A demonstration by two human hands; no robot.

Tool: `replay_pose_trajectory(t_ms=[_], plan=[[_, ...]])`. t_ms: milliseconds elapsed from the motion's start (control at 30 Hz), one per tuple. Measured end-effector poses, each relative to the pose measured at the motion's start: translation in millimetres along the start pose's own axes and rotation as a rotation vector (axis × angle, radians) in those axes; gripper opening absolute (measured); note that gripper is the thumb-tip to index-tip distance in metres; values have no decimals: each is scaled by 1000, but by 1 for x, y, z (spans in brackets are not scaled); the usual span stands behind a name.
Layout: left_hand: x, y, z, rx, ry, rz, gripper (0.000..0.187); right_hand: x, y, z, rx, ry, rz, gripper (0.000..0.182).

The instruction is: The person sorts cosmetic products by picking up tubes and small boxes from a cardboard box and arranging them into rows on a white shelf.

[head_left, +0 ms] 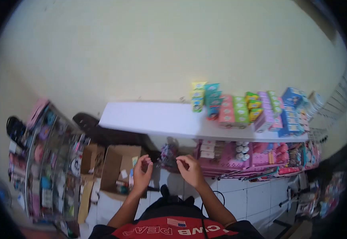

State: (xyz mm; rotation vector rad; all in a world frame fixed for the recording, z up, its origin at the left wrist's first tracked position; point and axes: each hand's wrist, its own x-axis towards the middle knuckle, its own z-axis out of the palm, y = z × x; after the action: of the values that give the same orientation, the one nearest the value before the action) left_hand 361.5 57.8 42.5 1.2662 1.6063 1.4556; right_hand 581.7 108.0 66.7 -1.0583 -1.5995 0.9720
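Observation:
My left hand point(142, 172) is raised in front of my chest, fingers loosely curved and apart, with nothing visible in it. Behind it in the view is an open cardboard box point(110, 169) on the floor with small packages inside. Level with it, my right hand point(190, 170) is half open, its fingers bent toward the left hand, and it too appears to hold nothing. Between and beyond the hands, a blurred purplish bundle point(168, 153) stands below the white shelf point(149, 117). Neither hand touches the shelf.
Colourful packets and small boxes point(234, 110) line the right part of the shelf. Beneath it stands a pink rack point(221, 159) with white bottles point(242, 150). A glass display case point(46, 167) full of goods is at the left. A smaller carton point(89, 159) sits beside the box.

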Motion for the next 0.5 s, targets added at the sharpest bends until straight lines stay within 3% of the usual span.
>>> replay_pose_trajectory(t_ms=[233,500], plan=[[-27,-14,-107,206,207,-30,27,-1,-7,71,88,-253,-7,14],[-30,-60,-194,82,317,-119,25,2,-7,156,29,-344,-49,14]])
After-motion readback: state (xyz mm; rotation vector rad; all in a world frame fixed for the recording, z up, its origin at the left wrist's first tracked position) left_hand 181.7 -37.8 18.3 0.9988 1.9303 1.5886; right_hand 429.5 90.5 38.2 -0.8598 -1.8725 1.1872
